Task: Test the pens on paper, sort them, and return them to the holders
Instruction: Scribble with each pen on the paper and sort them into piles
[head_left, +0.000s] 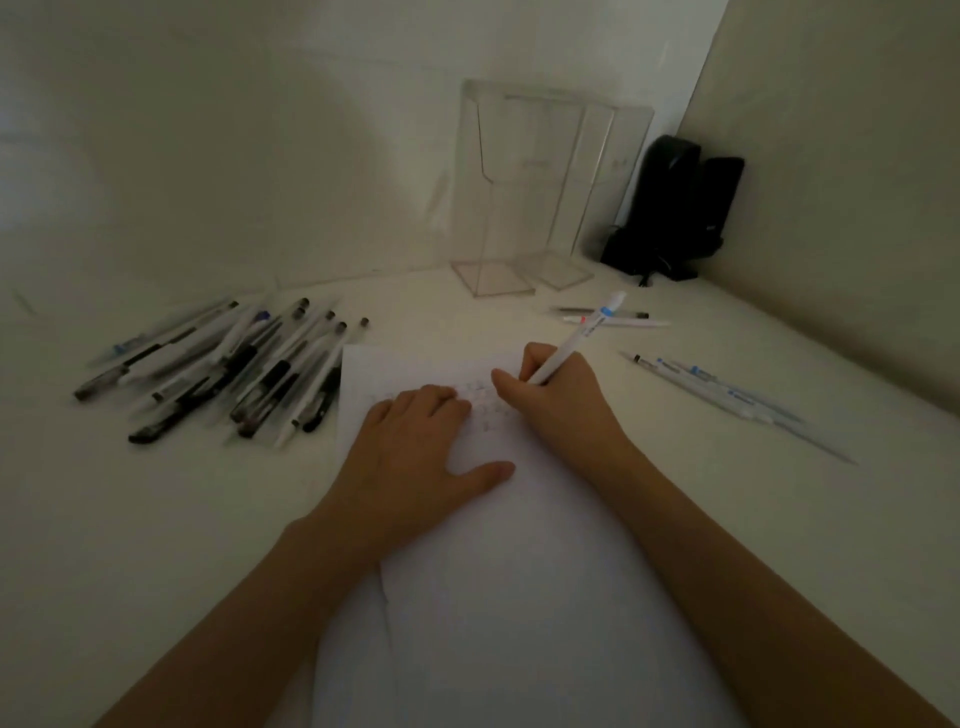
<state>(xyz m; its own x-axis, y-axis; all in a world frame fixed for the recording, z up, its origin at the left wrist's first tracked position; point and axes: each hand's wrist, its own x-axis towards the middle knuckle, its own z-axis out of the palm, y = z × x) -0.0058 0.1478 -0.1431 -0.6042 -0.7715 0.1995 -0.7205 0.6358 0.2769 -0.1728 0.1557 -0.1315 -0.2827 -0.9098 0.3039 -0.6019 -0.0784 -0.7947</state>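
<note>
head | right grip (556, 395) holds 1 pen (582, 336) | 1 paper (519, 571) | 2 holders (498, 208)

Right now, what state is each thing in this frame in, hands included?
Left hand: open, pressing flat on the paper.
Right hand: gripping the white pen, its tip hidden.
Paper: flat, faint test marks near the top.
Pen pile: loose heap left of the paper.
Clear holders: upright, no pens inside.
Right-side pens: lying side by side on the table.
</note>
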